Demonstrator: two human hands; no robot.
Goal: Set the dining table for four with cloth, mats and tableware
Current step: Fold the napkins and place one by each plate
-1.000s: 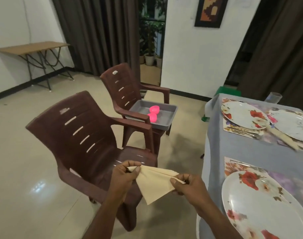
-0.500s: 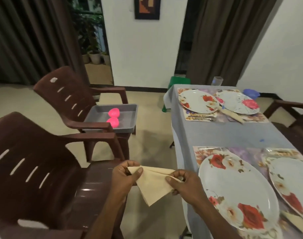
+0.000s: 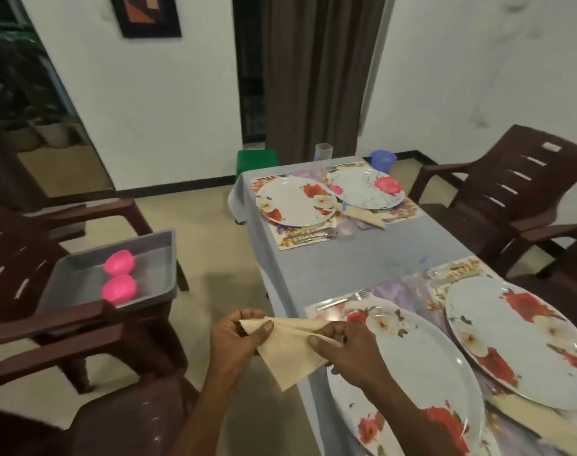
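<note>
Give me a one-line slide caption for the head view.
Both hands, left and right, pinch a cream napkin beside four floral plates.

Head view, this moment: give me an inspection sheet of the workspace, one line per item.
Surface: table under a grey cloth, floral mats at both ends.
Job's things: four floral plates, nearest plate; fork beside it; folded napkin between the far plates; cream napkin in the hands.
Clutter: grey tray with two pink bowls on a chair; clear glass and blue cup at the far end.
Grippers: left hand and right hand pinch the cream napkin.
Cables: nothing seen.
Surroundings: brown chairs, curtain, green stool.
</note>
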